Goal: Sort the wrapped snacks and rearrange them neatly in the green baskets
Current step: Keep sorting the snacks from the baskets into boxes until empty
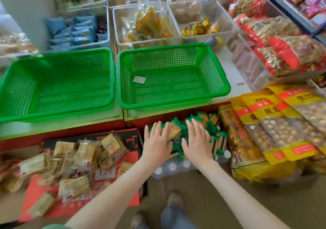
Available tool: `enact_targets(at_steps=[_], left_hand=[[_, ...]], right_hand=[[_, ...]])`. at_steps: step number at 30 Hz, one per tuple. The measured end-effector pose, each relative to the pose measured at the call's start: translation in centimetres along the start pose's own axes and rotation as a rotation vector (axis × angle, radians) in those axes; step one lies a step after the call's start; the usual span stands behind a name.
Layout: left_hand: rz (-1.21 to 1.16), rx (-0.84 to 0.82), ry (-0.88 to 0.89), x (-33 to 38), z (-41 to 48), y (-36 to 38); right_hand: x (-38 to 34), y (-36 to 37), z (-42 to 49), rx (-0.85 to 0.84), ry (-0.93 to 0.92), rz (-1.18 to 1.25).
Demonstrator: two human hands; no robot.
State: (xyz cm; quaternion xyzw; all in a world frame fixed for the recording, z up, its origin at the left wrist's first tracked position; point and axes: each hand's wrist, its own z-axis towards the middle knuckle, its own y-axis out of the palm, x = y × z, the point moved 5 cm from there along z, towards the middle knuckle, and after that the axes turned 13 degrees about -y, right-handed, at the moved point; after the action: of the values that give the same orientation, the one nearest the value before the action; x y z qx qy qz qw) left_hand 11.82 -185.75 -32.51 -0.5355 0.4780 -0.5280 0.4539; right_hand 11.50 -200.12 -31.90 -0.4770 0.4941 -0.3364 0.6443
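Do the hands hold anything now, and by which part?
Nothing is held. The left hand and right hand lie flat, fingers straight, on the pile of green wrapped snacks; no grip yet.

Left hand point(157, 141) and right hand point(198, 140) press green-wrapped snacks point(215, 135).

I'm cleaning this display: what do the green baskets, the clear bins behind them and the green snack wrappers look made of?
Green baskets: moulded plastic, slightly glossy, with perforated lattice walls and floor. Clear bins: likely rigid transparent plastic, perhaps acrylic; contents show through. Green snack wrappers: thin printed film, seemingly plastic, with zigzag-cut ends.
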Motion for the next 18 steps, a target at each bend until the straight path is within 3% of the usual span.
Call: enact_targets(at_steps=[7, 12, 18], left_hand=[[-0.224, 0.174, -0.095, -7.9, -5.2, -4.9], [-0.354, 0.310, -0.171, -19.3, -11.8, -9.4], [-0.302, 0.408, -0.259, -34.1, -19.2, -14.1]], right_hand=[[-11.4, -0.1, 0.8, 0.142, -0.233, 0.154], [-24.3, 1.5, 0.4, 0.166, -0.333, 0.228], [-40.3, 4.2, -0.2, 0.167, -0.445, 0.321]])
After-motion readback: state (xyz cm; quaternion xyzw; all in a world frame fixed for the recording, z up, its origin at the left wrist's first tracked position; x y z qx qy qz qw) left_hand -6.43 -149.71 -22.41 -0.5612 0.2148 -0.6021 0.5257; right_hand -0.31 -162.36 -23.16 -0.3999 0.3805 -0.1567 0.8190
